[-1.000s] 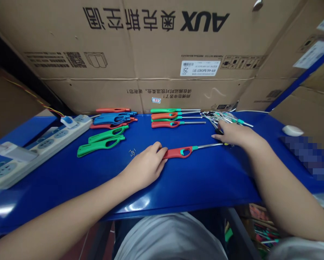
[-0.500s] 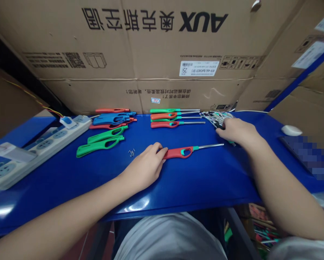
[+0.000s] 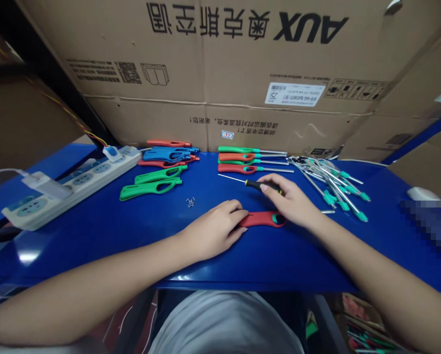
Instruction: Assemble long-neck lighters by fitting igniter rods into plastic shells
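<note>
My left hand (image 3: 220, 228) is closed on the handle end of a red gas lighter (image 3: 260, 219) lying on the blue table. My right hand (image 3: 290, 199) grips a screwdriver (image 3: 255, 185) with a black handle, its thin shaft pointing left above the table. The right wrist and hand cover part of the lighter's metal tube, whose tip shows beyond the forearm. A few small screws (image 3: 191, 202) lie to the left of my left hand. Behind the hands, several lighters with metal tubes (image 3: 238, 168) lie in a stack of green, orange and red.
Several green, blue and red lighter handles (image 3: 156, 174) without tubes lie at the left. A pile of metal tubes with teal ends (image 3: 338, 184) spreads at the right. A white power strip (image 3: 87, 179) runs along the left edge. Cardboard (image 3: 220, 64) stands behind the table.
My right hand has come from the tube pile to above the red lighter, now with a screwdriver in it. The left hand stays on the lighter. The view has shifted somewhat.
</note>
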The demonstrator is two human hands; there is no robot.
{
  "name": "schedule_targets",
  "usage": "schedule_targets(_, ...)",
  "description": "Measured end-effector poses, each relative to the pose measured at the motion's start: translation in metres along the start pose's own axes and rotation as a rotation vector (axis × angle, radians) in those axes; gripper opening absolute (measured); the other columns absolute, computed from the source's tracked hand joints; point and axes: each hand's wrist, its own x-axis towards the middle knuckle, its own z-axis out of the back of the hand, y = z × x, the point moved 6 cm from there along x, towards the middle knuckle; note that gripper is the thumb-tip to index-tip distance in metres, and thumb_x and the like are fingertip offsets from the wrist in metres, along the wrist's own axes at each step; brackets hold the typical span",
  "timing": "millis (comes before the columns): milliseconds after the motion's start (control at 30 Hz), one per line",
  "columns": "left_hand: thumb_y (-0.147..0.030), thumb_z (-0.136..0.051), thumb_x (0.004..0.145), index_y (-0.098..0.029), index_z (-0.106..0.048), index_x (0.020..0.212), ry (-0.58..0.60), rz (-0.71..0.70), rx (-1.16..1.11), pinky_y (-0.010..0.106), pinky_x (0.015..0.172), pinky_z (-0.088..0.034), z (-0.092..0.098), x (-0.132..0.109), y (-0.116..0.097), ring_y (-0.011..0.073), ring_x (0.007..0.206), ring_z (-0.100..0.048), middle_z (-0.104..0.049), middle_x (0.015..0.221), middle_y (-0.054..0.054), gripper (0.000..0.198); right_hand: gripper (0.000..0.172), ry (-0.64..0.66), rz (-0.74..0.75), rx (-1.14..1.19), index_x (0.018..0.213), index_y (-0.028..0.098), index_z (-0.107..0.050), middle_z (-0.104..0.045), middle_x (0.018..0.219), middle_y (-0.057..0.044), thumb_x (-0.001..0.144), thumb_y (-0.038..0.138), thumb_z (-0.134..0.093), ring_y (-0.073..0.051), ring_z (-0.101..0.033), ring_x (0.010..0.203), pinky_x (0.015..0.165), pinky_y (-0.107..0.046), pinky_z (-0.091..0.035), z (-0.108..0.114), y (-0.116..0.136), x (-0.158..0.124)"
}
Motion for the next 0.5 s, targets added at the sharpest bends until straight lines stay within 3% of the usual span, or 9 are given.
schedule_targets(100,-0.023,-0.054,0.099,-0.014,-0.064,0.123,0.001,-0.030,-0.011,0.040,0.100,-0.054,-0.002,-0.001,-0.002,0.0249,0.110,-0.062,-0.063,0.115,0.012,0.027,0.027,0.099,0.069,0.056,0.115,0.022,-0.063,-0.071,0.113,-0.007,0.097,0.039,-0.051,-0.024,-0.066,0.104,0.089,-0.037,-0.052,-0.023,0.007,-0.005)
schedule_targets(200,-0.021,-0.055,0.098,-0.013,-0.064,0.124,-0.005,-0.051,-0.025,0.042,0.104,-0.052,-0.003,-0.001,-0.003,0.0263,0.116,-0.060,-0.062,0.120,0.014,0.029,0.030,0.141,0.089,0.082,0.117,0.020,-0.066,-0.072,0.117,-0.009,0.096,0.039,-0.055,-0.025,-0.066,0.108,0.092,-0.038,-0.053,-0.035,0.007,-0.007)
schedule_targets(333,-0.019,-0.057,0.097,-0.012,-0.063,0.127,-0.025,-0.067,-0.020,0.042,0.109,-0.050,-0.003,0.000,-0.004,0.0273,0.123,-0.058,-0.062,0.127,0.016,0.031,0.035,0.127,0.045,0.117,0.117,0.018,-0.071,-0.074,0.113,-0.010,0.090,0.040,-0.063,-0.026,-0.069,0.101,0.086,-0.039,-0.054,-0.041,0.001,-0.004)
schedule_targets(500,-0.020,-0.058,0.096,-0.012,-0.069,0.114,-0.023,-0.060,0.055,0.042,0.097,-0.057,-0.001,0.001,-0.005,0.0263,0.107,-0.065,-0.067,0.112,0.014,0.023,0.039,0.082,0.015,0.068,0.117,0.019,-0.075,-0.078,0.104,-0.008,0.086,0.040,-0.064,-0.021,-0.066,0.075,0.068,-0.034,-0.052,-0.043,-0.002,-0.003)
